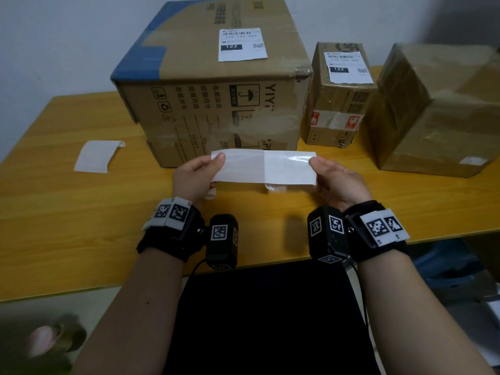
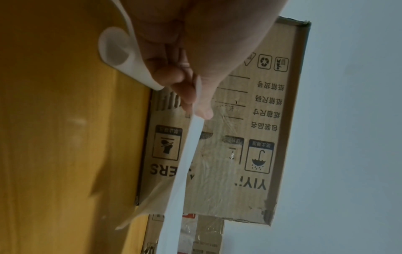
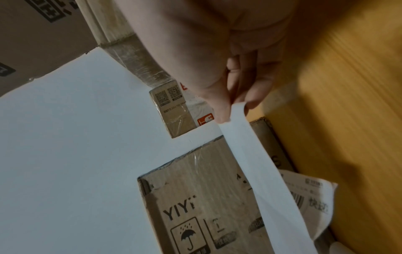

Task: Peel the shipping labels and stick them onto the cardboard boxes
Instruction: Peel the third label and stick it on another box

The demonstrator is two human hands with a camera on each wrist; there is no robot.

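Pinching a glossy white label strip (image 1: 263, 166) by its ends, left hand (image 1: 195, 176) and right hand (image 1: 336, 182) hold it crosswise above the wooden desk (image 1: 81, 212), before the large cardboard box (image 1: 213, 85).

It looks like a small packing room: taped cardboard boxes (image 1: 213, 85) with shipping labels (image 1: 242, 44) on a wooden table (image 1: 67, 201), at 12 o'clock a plain wall (image 1: 67, 36).

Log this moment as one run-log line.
left hand: pinches label strip | right hand: pinches strip | unlabeled box: pending
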